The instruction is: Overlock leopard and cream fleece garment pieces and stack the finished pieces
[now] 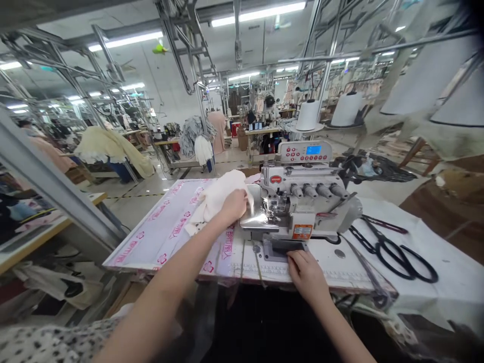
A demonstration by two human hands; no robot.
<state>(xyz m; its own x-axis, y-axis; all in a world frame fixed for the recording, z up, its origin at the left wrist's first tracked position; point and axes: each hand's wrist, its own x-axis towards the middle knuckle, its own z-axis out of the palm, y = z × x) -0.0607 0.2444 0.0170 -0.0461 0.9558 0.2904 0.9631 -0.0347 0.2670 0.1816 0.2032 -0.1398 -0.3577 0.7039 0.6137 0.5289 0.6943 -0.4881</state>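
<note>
My left hand point(235, 205) has its fingers closed on a cream piece of fabric point(223, 189), which lies bunched just left of the sewing plate. Beside it stands a white overlock sewing machine point(302, 196) with a lit blue display point(313, 149). Below the machine head, my right hand point(308, 272) rests at the right edge of a dark recessed plate point(280, 249). Its fingers are slightly bent, and nothing shows in them. The fabric's edge near the needle area is partly hidden by my left hand.
Large black-handled scissors point(393, 252) lie on the white cloth to the right, beside a dark red narrow tool point(385, 223). Pink-printed plastic sheeting point(162, 227) covers the table's left side. White thread cones point(308, 115) stand behind the machine. A metal post point(64, 166) slants at left.
</note>
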